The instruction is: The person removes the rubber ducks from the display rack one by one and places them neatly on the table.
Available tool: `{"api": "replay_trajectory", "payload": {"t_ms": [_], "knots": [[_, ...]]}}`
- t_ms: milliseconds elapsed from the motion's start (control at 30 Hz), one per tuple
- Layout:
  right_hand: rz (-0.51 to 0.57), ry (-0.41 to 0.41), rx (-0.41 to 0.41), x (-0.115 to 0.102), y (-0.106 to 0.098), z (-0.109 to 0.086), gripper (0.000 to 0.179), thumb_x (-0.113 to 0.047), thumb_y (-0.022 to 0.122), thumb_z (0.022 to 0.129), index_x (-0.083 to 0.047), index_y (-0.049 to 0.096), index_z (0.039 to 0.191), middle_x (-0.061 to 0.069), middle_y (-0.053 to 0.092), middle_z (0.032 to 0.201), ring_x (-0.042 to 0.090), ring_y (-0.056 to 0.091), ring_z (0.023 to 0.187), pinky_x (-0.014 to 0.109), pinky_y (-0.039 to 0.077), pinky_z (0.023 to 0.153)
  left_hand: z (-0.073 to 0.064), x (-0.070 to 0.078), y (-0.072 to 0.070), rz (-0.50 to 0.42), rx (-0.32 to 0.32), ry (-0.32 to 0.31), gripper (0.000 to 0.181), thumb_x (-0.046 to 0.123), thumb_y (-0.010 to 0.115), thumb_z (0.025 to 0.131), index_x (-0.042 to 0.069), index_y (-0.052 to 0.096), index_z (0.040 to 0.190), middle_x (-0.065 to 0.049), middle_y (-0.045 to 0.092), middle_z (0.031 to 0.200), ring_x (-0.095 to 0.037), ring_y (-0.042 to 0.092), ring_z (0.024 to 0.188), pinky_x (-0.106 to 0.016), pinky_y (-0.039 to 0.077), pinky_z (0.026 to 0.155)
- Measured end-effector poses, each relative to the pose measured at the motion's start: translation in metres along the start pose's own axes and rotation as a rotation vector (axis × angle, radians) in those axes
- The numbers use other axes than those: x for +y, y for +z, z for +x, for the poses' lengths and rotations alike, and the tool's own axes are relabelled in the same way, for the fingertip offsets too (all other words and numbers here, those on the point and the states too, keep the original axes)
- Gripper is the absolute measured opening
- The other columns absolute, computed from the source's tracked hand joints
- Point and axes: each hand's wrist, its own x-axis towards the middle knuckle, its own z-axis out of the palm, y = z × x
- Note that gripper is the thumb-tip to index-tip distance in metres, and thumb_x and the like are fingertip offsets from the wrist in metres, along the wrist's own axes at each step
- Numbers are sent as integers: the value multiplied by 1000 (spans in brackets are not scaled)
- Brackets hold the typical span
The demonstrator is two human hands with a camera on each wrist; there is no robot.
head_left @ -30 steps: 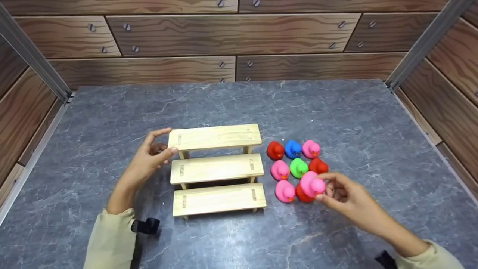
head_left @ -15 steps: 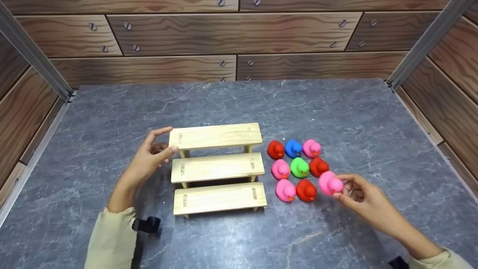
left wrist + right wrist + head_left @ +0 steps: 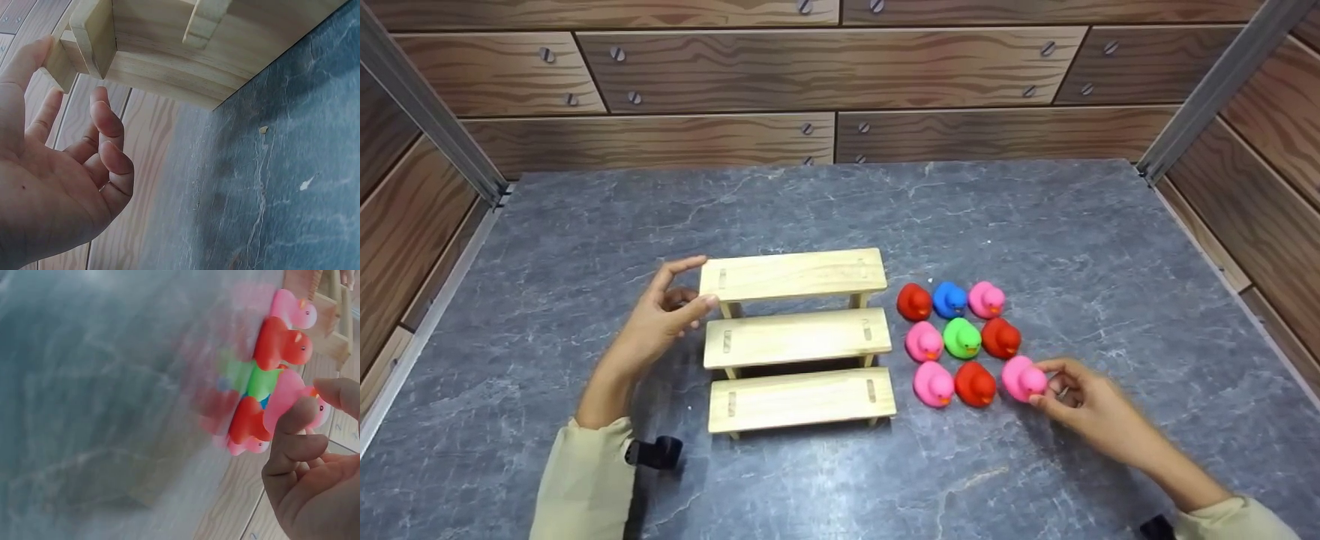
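Observation:
A light wooden three-step stand (image 3: pixel 795 337) is at the centre of the head view. My left hand (image 3: pixel 656 322) holds the left end of its top step, index finger at the far corner and thumb at the near one. The left wrist view shows fingertips (image 3: pixel 42 50) on that step's end. My right hand (image 3: pixel 1091 409) pinches a pink rubber duck (image 3: pixel 1023 378) between thumb and index finger, at the right end of the front row. To its left are a red duck (image 3: pixel 975 385) and another pink duck (image 3: pixel 933 384).
Behind the front row sit a pink duck (image 3: pixel 923 341), a green duck (image 3: pixel 962 338) and a red duck (image 3: pixel 1001 338). Farther back are red (image 3: pixel 914 301), blue (image 3: pixel 950 300) and pink ducks (image 3: pixel 986 300). Wood-patterned walls (image 3: pixel 832 71) enclose the grey marbled tabletop (image 3: pixel 810 210).
My right hand has carried the pink duck from over the front red duck to that duck's right, then lowered it slightly. The left hand stays at the stand.

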Motion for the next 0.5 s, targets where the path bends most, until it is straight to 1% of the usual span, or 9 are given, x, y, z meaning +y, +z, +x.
{"api": "replay_trajectory", "payload": {"t_ms": [100, 267, 500], "knots": [[1, 21, -35, 1, -1, 2, 38, -6, 71, 85, 7, 56, 117, 2, 59, 77, 0, 48, 55, 20, 42, 49, 0, 0, 0, 3, -4, -2, 59, 21, 63, 94, 20, 35, 147, -1, 56, 93, -15, 51, 74, -27, 39, 64], [9, 30, -77, 2, -4, 5, 40, -5, 70, 85, 9, 54, 119, 5, 59, 79, 1, 51, 55, 21, 45, 49, 0, 0, -1, 5, 0, -11, 59, 21, 63, 94, 21, 35, 146, -1, 56, 94, -17, 51, 75, -28, 39, 64], [2, 42, -101, 4, -4, 6, 41, -6, 71, 85, 9, 53, 119, 5, 59, 79, 1, 52, 57, 22, 47, 51, 0, 0, 0, 4, 0, -14, 60, 21, 64, 94, 21, 35, 147, -2, 56, 95, -16, 51, 75, -27, 39, 64]]}}
